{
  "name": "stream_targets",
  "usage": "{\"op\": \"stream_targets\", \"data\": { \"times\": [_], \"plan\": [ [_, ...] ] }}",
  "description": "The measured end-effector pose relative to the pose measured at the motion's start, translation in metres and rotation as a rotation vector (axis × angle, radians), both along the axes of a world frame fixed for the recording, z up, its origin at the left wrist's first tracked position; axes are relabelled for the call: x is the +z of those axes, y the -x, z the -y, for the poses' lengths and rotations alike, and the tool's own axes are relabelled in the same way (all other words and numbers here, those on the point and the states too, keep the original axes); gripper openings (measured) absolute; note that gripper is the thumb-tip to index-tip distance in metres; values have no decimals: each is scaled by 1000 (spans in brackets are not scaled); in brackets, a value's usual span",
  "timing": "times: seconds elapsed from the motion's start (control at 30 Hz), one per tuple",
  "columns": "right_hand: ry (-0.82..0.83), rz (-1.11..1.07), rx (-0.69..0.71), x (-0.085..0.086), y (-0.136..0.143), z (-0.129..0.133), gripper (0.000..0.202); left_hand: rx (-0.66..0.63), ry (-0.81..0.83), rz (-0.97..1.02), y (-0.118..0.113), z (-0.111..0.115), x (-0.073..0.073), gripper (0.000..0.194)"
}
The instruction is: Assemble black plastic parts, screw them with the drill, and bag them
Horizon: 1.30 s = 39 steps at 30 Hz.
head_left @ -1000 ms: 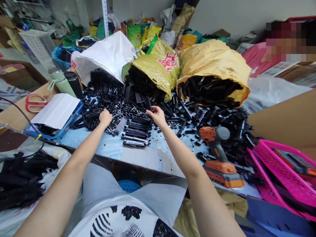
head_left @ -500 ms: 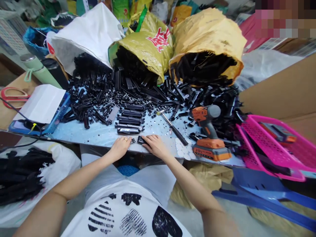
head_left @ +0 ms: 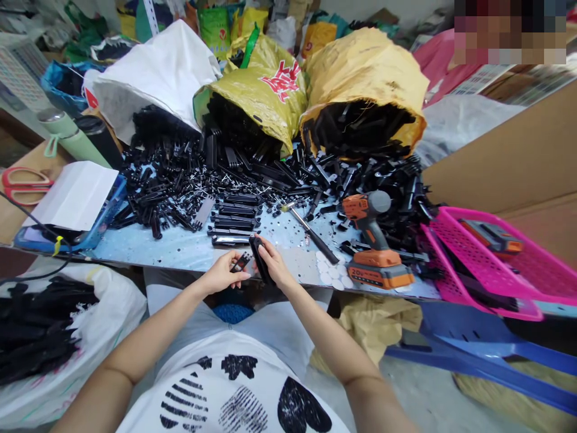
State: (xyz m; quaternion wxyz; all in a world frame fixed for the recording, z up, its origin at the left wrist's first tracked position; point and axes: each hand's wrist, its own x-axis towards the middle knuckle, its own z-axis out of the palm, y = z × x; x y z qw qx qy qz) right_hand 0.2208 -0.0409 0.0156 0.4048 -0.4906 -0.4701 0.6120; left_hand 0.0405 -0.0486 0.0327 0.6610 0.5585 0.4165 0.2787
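Note:
My left hand [head_left: 225, 272] is closed on a small black pronged part [head_left: 242, 261], held between thumb and fingers near the table's front edge. Beside it, my right hand [head_left: 274, 263] grips a long black plastic piece [head_left: 260, 258], tilted upright. The two pieces are close together but look apart. Just behind my hands lies a row of several long black assembled pieces [head_left: 234, 224]. To the right of the row rests a hammer [head_left: 313, 233] with a black handle. A grey pronged plate [head_left: 205, 211] lies left of the row.
An orange cordless drill [head_left: 375, 237] stands at the right, before a pink basket [head_left: 489, 258]. Loose black parts [head_left: 171, 174] cover the back of the table below a white sack [head_left: 157, 72], a green-yellow sack [head_left: 256, 90] and an orange sack [head_left: 365, 72]. Scissors [head_left: 27, 185] lie at left.
Both hands have lifted their black pieces off the table's front edge. The right hand's long piece has turned upright. The view has shifted slightly.

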Motion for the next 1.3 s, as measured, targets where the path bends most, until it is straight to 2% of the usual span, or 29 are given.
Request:
{"op": "stream_targets", "data": {
  "times": [0.13, 0.27, 0.33, 0.43, 0.57, 0.67, 0.77, 0.83, 0.97, 1.03, 1.13, 1.2, 1.23, 1.3],
  "plan": [
    [38, -29, 19, 0, 2, 4, 64, 198, -160, -108, -3, -3, -5, 24],
    [81, -102, -10, -4, 13, 6, 65, 248, -239, -170, -7, -5, -9, 26],
    [66, -98, -25, -6, 14, 5, 65, 256, -326, -268, -7, -5, -7, 36],
    [-88, 61, 47, -6, 5, 1, 59, 207, -522, -435, -4, -2, -1, 38],
    [-454, 356, 179, 5, -14, -6, 49, 200, -702, -567, -4, 5, 3, 37],
    [-599, 436, 161, 11, -12, -6, 49, 317, -742, -531, -16, 12, 1, 37],
    [-551, 414, 55, 12, 1, 0, 51, 518, -754, -435, -31, 16, -1, 38],
    [-506, 377, -4, 10, 11, 7, 52, 591, -763, -383, -36, 15, 1, 39],
    [-494, 353, -60, 5, 24, 16, 55, 488, -798, -352, -30, 8, 5, 39],
    [-499, 377, -85, 3, 29, 17, 55, 466, -797, -357, -28, 4, 2, 39],
    [-532, 487, 31, 0, 28, 2, 51, 570, -665, -347, -29, 6, -12, 41],
    [-567, 648, 128, 0, 13, -23, 45, 614, -519, -360, -28, 12, -25, 44],
    [-577, 750, 121, 1, 0, -40, 42, 606, -480, -395, -26, 16, -30, 46],
    [-545, 968, -67, 3, -36, -81, 39, 552, -537, -545, -20, 21, -33, 53]
  ]
}}
